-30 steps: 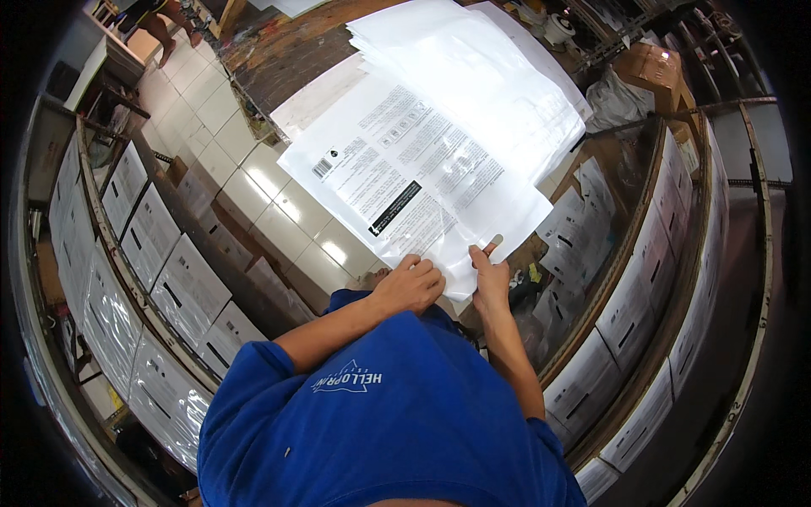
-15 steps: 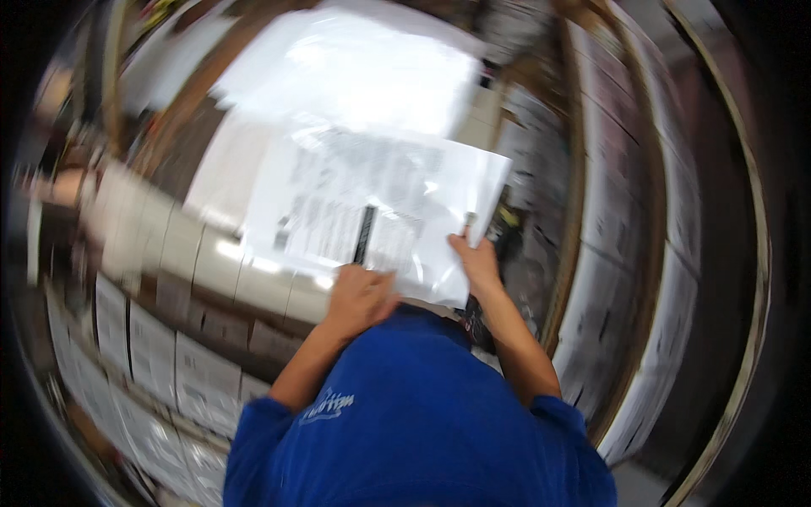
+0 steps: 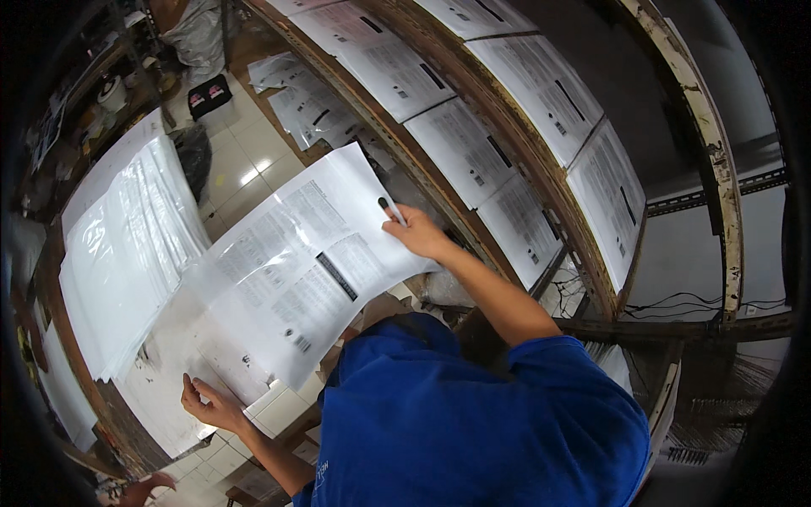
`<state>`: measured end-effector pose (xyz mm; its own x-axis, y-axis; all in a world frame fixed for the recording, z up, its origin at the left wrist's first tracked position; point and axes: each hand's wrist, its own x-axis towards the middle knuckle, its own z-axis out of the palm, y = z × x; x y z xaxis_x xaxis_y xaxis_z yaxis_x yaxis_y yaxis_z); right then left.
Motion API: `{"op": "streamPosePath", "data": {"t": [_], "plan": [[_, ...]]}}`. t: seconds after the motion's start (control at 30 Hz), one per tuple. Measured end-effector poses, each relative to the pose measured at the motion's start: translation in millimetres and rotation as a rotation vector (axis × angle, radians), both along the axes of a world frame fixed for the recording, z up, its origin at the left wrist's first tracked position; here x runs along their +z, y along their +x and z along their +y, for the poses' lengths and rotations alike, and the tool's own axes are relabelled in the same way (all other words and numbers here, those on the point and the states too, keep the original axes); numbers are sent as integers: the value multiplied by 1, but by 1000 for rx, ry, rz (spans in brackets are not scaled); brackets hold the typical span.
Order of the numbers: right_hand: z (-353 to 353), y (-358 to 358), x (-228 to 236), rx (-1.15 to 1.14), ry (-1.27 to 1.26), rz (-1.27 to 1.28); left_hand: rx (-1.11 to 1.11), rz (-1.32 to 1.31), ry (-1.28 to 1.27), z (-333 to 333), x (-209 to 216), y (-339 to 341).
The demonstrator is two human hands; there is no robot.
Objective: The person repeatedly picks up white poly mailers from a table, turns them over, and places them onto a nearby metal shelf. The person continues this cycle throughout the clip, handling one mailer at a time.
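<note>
My right hand (image 3: 420, 233) grips the right edge of a white printed plastic sheet (image 3: 287, 262), with the thumb on top. By the thumb is a small dark-tipped thing that I cannot make out. The sheet hangs tilted and slightly bowed, its left part over the worktable (image 3: 165, 401). Apart from the sheet, my left hand (image 3: 211, 407) hovers near the table's front edge, fingers loosely curled and spread, with nothing in them. Beyond it lies a thick stack of glossy white plastic sheets (image 3: 127, 245).
To the right, long racks with brown rails (image 3: 507, 106) carry rows of printed sheets (image 3: 477, 152). More printed sheets (image 3: 308, 106) lie lower down beside the tiled floor (image 3: 241, 139). A black bundle (image 3: 209, 96) sits on the tiles. Cables (image 3: 688, 300) run along the far right.
The view has turned toward the racks on the right. My right hand still holds the printed sheet. My left hand, earlier at the sheet's near edge, is now away from it with fingers apart.
</note>
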<state>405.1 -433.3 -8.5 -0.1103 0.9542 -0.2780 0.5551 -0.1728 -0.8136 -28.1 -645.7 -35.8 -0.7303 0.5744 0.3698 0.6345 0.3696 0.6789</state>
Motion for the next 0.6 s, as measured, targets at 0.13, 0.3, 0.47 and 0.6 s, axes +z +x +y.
{"op": "streamPosePath", "data": {"t": [0.13, 0.3, 0.47, 0.6], "plan": [[25, 51, 9, -9, 36, 36, 55, -108, -43, 13, -20, 5], [74, 166, 1, -171, 168, -288, 142, -121, -94, 23, -31, 14], [116, 346, -79, -501, 166, -570, 127, -28, -235, 22, -44, 9], [154, 409, -96, -496, 52, -637, 196, 16, -281, 15, -48, 7]]}}
